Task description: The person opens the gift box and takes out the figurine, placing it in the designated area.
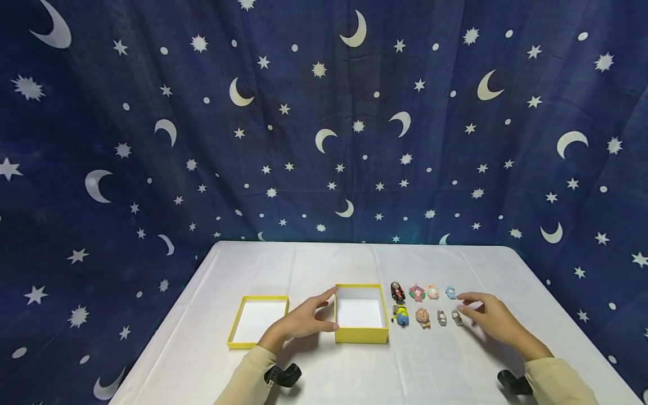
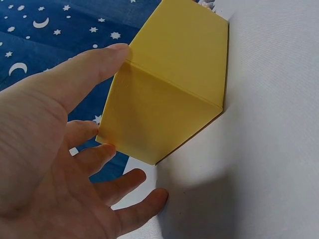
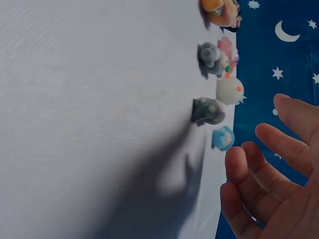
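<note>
An open yellow box [image 1: 361, 336] with a white inside stands mid-table. My left hand [image 1: 302, 320] is at its left side, thumb by the near corner and fingertips by the far one. In the left wrist view the thumb tip meets an edge of the yellow box [image 2: 174, 64], other fingers spread. To the right, my right hand [image 1: 493, 320] hovers with parted fingers and nothing between them. Nearest its fingertips are a small blue figurine [image 1: 450, 292] and a grey figurine [image 1: 457, 318]. The right wrist view shows the blue figurine [image 3: 223, 138] just beyond the fingers.
A yellow-rimmed lid [image 1: 258, 320] lies left of the box, inside up. Between box and right hand stand a dark-haired doll [image 1: 397, 292], a pink figurine [image 1: 417, 292], a white round figurine [image 1: 432, 292], a yellow-and-blue figurine [image 1: 401, 315], a lion-like figurine [image 1: 422, 318] and another grey figurine [image 1: 442, 318].
</note>
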`<state>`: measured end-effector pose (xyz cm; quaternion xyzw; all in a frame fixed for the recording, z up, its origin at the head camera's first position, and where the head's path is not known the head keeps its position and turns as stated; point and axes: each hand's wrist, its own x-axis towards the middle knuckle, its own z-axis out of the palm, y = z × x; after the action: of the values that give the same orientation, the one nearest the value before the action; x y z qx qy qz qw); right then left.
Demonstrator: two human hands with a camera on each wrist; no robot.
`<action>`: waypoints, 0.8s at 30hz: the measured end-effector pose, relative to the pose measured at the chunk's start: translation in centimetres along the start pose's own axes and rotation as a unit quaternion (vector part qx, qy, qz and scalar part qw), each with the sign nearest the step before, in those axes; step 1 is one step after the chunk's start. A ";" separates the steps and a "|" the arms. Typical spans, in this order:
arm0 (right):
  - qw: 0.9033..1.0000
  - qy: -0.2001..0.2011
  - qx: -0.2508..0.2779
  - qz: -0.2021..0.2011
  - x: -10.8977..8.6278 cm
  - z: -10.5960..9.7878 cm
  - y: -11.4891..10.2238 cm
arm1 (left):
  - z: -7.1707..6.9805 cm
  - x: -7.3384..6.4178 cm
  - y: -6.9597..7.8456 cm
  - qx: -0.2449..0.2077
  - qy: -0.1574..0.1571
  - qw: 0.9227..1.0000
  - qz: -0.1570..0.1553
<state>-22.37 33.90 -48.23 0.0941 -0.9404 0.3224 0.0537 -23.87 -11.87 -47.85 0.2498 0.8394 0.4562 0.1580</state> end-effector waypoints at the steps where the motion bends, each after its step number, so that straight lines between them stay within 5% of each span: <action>1: 1.000 0.001 0.001 0.001 0.0 0.0 0.0 | 0.0 0.0 0.0 0.000 -0.001 1.000 0.000; 24: 1.000 0.010 0.005 0.000 0.6 -0.7 -2.1 | -0.2 -0.1 0.3 0.001 -0.005 1.000 0.002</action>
<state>-22.44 32.61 -46.29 0.0915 -0.9380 0.3284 0.0629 -23.83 -11.93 -47.52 0.2539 0.8387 0.4542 0.1608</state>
